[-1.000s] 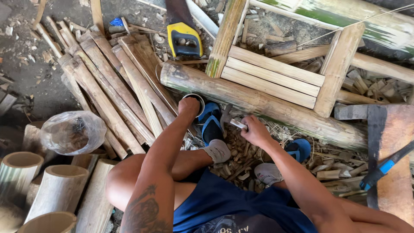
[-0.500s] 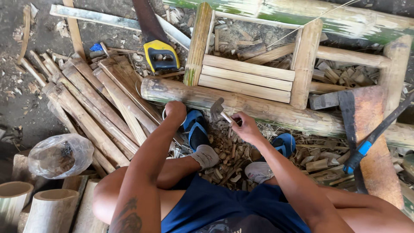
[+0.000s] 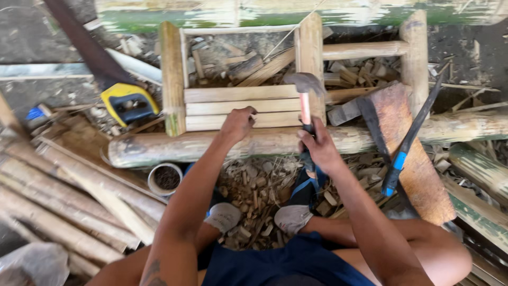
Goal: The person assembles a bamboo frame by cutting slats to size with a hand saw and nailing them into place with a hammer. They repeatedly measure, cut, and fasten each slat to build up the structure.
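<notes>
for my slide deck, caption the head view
Right hand raises a steel claw hammer while left hand steadies slatted bamboo frame.

The right hand (image 3: 319,149) grips a hammer (image 3: 305,100) upright over the slatted bamboo frame (image 3: 238,100), while the left hand (image 3: 238,123) presses on its lowest slat just above a thick bamboo pole (image 3: 174,148), with a yellow-handled saw (image 3: 126,101) lying to the left.

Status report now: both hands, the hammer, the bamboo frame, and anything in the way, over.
Right hand grips hammer, head raised. Left hand presses on slats of bamboo frame. Thick bamboo pole lies between person and frame. Handsaw off to the left.
</notes>
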